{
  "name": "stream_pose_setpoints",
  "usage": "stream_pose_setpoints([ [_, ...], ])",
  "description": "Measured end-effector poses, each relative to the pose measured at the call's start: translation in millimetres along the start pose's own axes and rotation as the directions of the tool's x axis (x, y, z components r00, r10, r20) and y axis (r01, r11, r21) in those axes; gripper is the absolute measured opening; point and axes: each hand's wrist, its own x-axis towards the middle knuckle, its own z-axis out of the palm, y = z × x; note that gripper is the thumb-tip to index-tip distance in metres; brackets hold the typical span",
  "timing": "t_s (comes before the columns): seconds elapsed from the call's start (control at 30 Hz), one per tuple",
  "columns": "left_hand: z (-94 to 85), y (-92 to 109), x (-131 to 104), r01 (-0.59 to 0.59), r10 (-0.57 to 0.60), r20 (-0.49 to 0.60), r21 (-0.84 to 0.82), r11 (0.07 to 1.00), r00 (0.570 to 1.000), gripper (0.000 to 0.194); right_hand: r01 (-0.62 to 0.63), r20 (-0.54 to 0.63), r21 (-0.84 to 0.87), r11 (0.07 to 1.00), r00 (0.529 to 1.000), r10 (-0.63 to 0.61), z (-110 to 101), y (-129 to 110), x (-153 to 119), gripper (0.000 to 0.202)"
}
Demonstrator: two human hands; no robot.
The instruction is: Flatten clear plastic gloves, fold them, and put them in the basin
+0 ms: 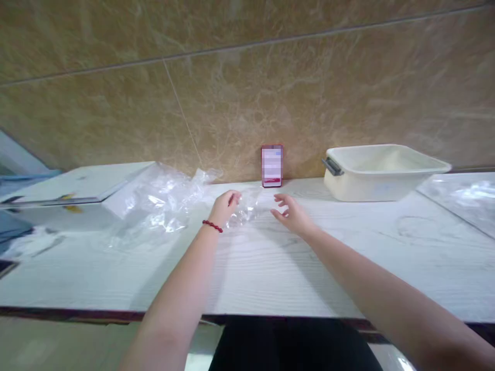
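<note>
My left hand (227,205), with a red bead bracelet on its wrist, has its fingers closed on the left edge of a small clear plastic bag (246,207). The bag is see-through and crinkled, and hangs just over the white wood-grain table (263,268). To the right of the bag my right hand (291,212) is apart from it, thumb and fingers spread, with nothing between them. Behind the hands a phone (272,166) with a lit screen leans upright against the wall.
A cream plastic bin (371,185) with a grey handle stands at the back right. More clear plastic (469,196) lies at the far right. On the left are a white box (77,183) and a heap of crumpled clear bags (166,198). A marbled wall (240,103) bounds the back.
</note>
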Motion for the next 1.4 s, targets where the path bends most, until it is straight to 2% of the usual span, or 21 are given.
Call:
stream_pose_setpoints([
  [0.1, 11.2, 16, -5, -0.093, 0.098, 0.153, -0.041, 0.995, 0.983, 0.020, 0.027, -0.012, 0.040, 0.999, 1.000, -0.027, -2, -7, 0, 0.046],
  [0.17, 15.2, 23, -9, -0.129, 0.140, 0.218, -0.061, 0.990, 0.966, 0.021, 0.035, -0.018, 0.060, 0.998, 0.999, -0.034, -4, -10, 0, 0.033],
  [0.23, 16.5, 27, -11, -0.130, 0.144, 0.247, -0.073, 0.989, 0.958, 0.024, 0.025, -0.028, 0.062, 0.998, 0.999, -0.023, -6, -14, 0, 0.019],
  [0.3, 16.7, 28, -13, -0.087, 0.106, 0.256, -0.084, 0.993, 0.961, 0.024, -0.015, -0.037, 0.047, 0.999, 0.999, 0.017, -7, -16, 0, 0.020],
  [0.4, 18.0, 28, -13, -0.007, 0.043, 0.220, -0.165, 0.986, 0.975, 0.025, -0.075, -0.021, 0.039, 0.996, 0.997, 0.076, -7, -17, 0, 0.021],
  [0.53, 20.9, 31, -13, 0.024, 0.003, 0.098, -0.277, 0.961, 0.995, 0.025, -0.033, 0.017, 0.074, 0.997, 0.999, 0.031, -4, -16, 0, 0.015],
  [0.67, 20.7, 35, -14, 0.016, -0.012, 0.020, -0.224, 0.975, 1.000, 0.022, -0.009, 0.082, 0.151, 0.989, 0.997, -0.004, -5, -17, -3, 0.015],
  [0.8, 21.7, 40, -17, -0.054, 0.054, -0.003, -0.154, 0.987, 0.999, 0.020, -0.023, 0.171, 0.287, 0.958, 0.985, -0.028, -11, -23, -5, 0.024],
  [0.93, 24.1, 47, -19, -0.090, 0.092, 0.008, -0.111, 0.990, 0.996, 0.020, -0.051, 0.083, 0.208, 0.977, 0.996, 0.035, -11, -29, -5, 0.023],
  [1.07, 24.4, 50, -20, -0.051, 0.053, 0.016, -0.113, 0.992, 0.998, 0.021, -0.077, 0.002, 0.156, 0.985, 0.997, 0.078, -7, -29, -3, 0.021],
  [1.23, 23.7, 48, -22, 0.049, -0.044, 0.033, -0.185, 0.982, 0.999, 0.026, -0.133, 0.006, 0.188, 0.973, 0.991, 0.134, -7, -26, -3, 0.027],
  [1.4, 22.2, 48, -22, 0.080, -0.070, 0.050, -0.226, 0.971, 0.996, 0.028, -0.094, -0.019, 0.231, 0.968, 0.995, 0.101, -6, -24, -2, 0.020],
])
